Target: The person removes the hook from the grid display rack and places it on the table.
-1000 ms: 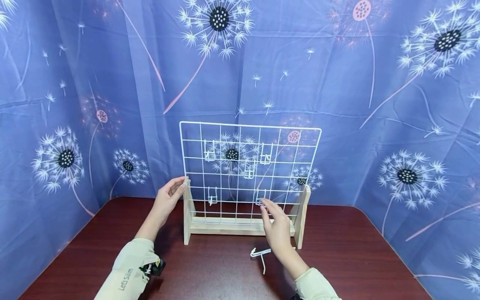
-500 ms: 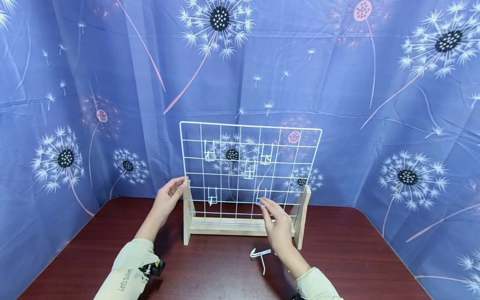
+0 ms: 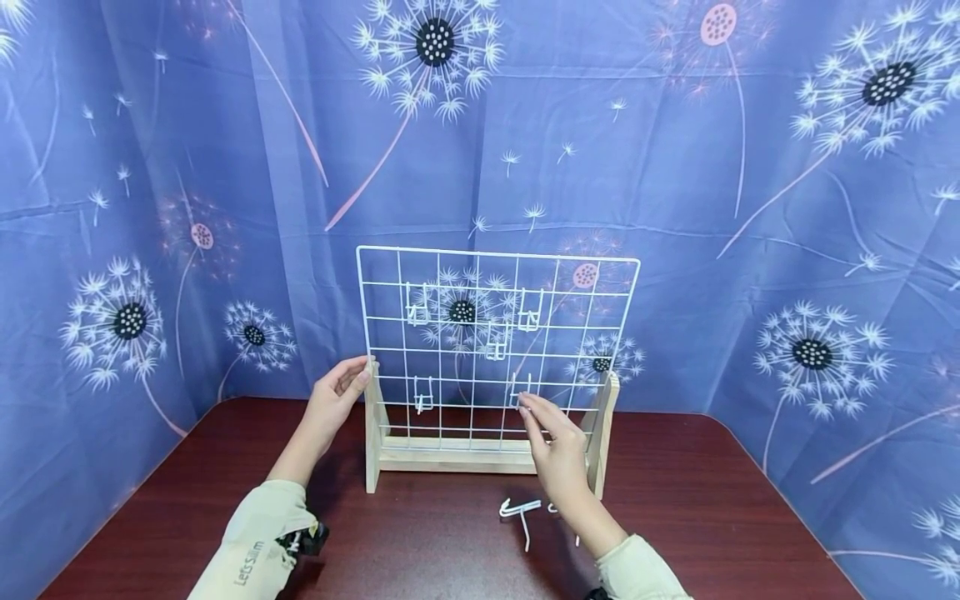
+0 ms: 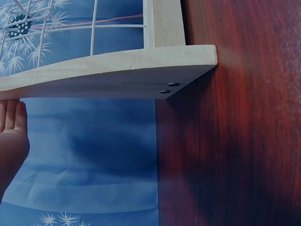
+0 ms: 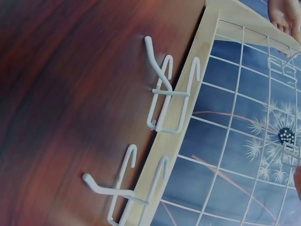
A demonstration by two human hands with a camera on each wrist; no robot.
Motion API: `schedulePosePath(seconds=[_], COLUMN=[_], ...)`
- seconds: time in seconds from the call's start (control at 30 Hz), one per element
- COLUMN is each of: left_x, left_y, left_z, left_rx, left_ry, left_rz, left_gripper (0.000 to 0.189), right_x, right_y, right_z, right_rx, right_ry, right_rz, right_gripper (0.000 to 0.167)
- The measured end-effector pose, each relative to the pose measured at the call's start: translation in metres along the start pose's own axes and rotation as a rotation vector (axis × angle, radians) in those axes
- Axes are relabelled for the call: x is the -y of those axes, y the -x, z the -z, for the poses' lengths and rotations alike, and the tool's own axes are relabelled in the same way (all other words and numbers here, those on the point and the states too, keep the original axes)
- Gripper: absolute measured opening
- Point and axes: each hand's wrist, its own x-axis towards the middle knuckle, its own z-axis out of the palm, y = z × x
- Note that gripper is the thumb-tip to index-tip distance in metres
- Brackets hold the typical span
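My two hands are well apart, one at each side of the white wire grid [image 3: 474, 352], which stands upright in a wooden stand [image 3: 457, 461] on the dark red table [image 3: 420, 550]. With my right hand [image 3: 558, 458] I pinch the lower-right hook [image 3: 515, 398] between thumb and fingertips; it sits against the grid, partly covered by my fingers. My left hand [image 3: 337, 393] touches the top of the left side panel [image 3: 372, 442], its fingers fairly straight. From my head I see four other wire hooks [image 3: 418, 315] on the grid, and two loose ones in front of the stand: the left loose hook [image 3: 523, 509] in plain sight, the right loose hook [image 5: 131, 190] mostly behind my forearm. The right wrist view uncovers that second one, though its end is cut off, and shows only a sliver of my right hand. The left wrist view alone gives two dark screw heads [image 4: 173, 84] low on the panel's outer face.
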Motion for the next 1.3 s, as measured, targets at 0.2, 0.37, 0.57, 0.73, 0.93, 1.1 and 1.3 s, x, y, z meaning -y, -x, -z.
schedulePosePath(seconds=[0.2, 0.37, 0.57, 0.73, 0.93, 1.1, 1.3], left_x=[0.0, 0.001, 0.0, 0.001, 0.002, 0.001, 0.001], left_y=[0.0, 0.0, 0.001, 0.0, -0.002, -0.001, -0.001], left_z=[0.0, -0.001, 0.0, 0.0, 0.001, 0.001, 0.001], left_rx=[0.001, 0.005, 0.004, 0.005, 0.012, 0.012, 0.011], left_ry=[-0.003, -0.012, 0.004, 0.009, 0.003, 0.004, 0.023], left_rz=[-0.006, -0.012, 0.004, 0.002, -0.013, 0.0, 0.012], left_gripper=[0.037, 0.038, 0.038, 0.038, 0.038, 0.039, 0.039], right_x=[0.004, 0.007, 0.01, 0.012, 0.015, 0.017, 0.018], right_y=[-0.003, -0.004, -0.003, -0.002, -0.001, 0.0, 0.002], right_z=[0.004, 0.007, 0.011, 0.014, 0.015, 0.017, 0.018], right_rx=[0.003, 0.02, 0.044, 0.063, 0.076, 0.088, 0.107], right_ry=[-0.032, -0.053, -0.05, -0.055, -0.058, -0.068, -0.055], right_rz=[0.03, 0.046, 0.098, 0.148, 0.202, 0.254, 0.312], right_gripper=[0.024, 0.026, 0.03, 0.024, 0.02, 0.02, 0.022])
